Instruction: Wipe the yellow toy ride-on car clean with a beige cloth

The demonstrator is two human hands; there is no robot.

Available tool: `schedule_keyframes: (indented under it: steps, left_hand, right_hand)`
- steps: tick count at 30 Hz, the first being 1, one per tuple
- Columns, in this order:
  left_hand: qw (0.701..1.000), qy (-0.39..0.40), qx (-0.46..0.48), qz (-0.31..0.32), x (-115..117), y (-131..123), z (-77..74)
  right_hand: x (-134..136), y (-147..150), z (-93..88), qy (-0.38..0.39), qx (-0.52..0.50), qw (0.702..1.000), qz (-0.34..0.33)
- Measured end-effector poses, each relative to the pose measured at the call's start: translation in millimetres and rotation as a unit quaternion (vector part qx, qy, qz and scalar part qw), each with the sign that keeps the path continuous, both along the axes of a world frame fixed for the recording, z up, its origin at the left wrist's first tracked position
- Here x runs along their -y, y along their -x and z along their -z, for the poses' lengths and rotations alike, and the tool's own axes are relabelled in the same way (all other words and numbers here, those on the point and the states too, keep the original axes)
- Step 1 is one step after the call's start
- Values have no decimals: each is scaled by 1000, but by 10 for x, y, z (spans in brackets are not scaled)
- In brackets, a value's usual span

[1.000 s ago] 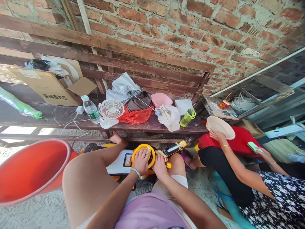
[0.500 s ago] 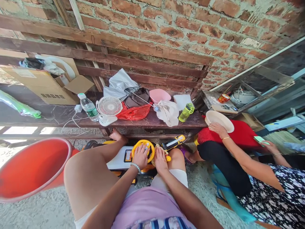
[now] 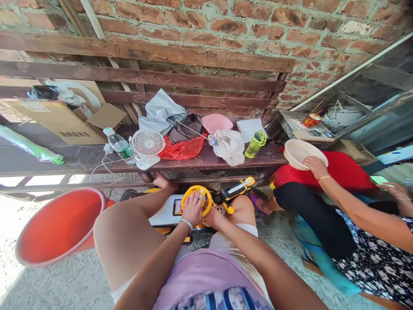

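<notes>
I sit with my knees up over a white and yellow toy car (image 3: 164, 211) on the ground. My left hand (image 3: 192, 209), with a bead bracelet at the wrist, grips the car's yellow steering wheel (image 3: 197, 197) from below. My right hand (image 3: 211, 217) is closed just right of the wheel, on something small that I cannot make out. A yellow and black toy part (image 3: 237, 188) sticks out to the right of the wheel.
A wooden bench (image 3: 80, 155) holds a cardboard box (image 3: 69, 122), water bottle (image 3: 119, 145), small white fan (image 3: 147, 144), red bag (image 3: 182, 150), pink bowl (image 3: 216, 123) and green bottle (image 3: 254, 145). An orange tub (image 3: 54, 226) stands at left. At right another person's hand (image 3: 314, 165) touches a cream bowl (image 3: 298, 151).
The view has shifted slightly. My right hand has slid in closer under the wheel's right edge. The other person's hand and bowl sit further right in view.
</notes>
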State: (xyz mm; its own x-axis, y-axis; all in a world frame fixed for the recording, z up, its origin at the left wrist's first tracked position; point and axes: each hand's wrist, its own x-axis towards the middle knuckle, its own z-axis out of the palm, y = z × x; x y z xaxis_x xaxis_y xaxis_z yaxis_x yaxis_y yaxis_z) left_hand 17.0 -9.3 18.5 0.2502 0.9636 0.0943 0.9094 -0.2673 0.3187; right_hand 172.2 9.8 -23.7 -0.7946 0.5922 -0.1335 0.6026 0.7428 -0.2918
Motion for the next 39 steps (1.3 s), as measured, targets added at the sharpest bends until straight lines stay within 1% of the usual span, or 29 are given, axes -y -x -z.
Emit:
schedule_keyframes:
  steps: [1,2,4,6,8,10,12,17,19,21,25,28,29,31,33,35,39]
  left_hand:
    - [1000,0,-3,1,4,6,3]
    - [1000,0,-6,2,7,11,5]
    - [1000,2,-9,1,9,14,2]
    - [1000,5,-9,0,8,11,-7]
    - [1000,8,-9,0,9,6,-17]
    - [1000,9,-9,-3,12,-1,-23]
    - [1000,8,-9,-5,16,-7,-23]
    - [1000,3,-6,-4,23,-12,-13]
    - [1000,3,-5,-7,20,-14,-6]
    - [1000,5,-6,-9,13,-16,3]
    - [1000,21,-17,-10,-6,-18,11]
    - [999,31,-23,-10,-11,-19,-5]
    - [999,31,-23,-10,-10,-19,-12]
    - [999,25,-24,-11,-7,-20,-23]
    - [999,18,-26,-10,-4,-20,-28]
    - [999,12,-29,-8,-2,-19,-30]
    - [999,9,-32,-7,0,-19,-31]
  right_hand:
    - [-16,-15,-15,-4,-7,1000,5]
    - [-26,-39,-29,-13,-11,1000,25]
    - [-29,-99,-43,-35,-6,995,93]
    - [-16,-148,-40,-51,16,985,167]
    - [-7,-168,-26,-53,44,976,208]
    - [-17,-172,-13,-43,63,975,210]
    - [-47,-180,-11,-24,65,978,196]
    - [-120,-205,-66,12,12,991,132]
    - [-105,-149,-88,20,10,993,116]
    - [-50,-57,-93,15,17,993,116]
    - [153,53,-68,-24,39,989,139]
    - [311,-23,-75,-40,86,986,140]
    - [348,-66,-89,-47,98,983,151]
    - [385,-153,-126,-69,103,973,194]
    - [366,-220,-165,-91,89,963,240]
    - [300,-259,-189,-99,76,955,268]
    - [147,-249,-167,-64,100,947,298]
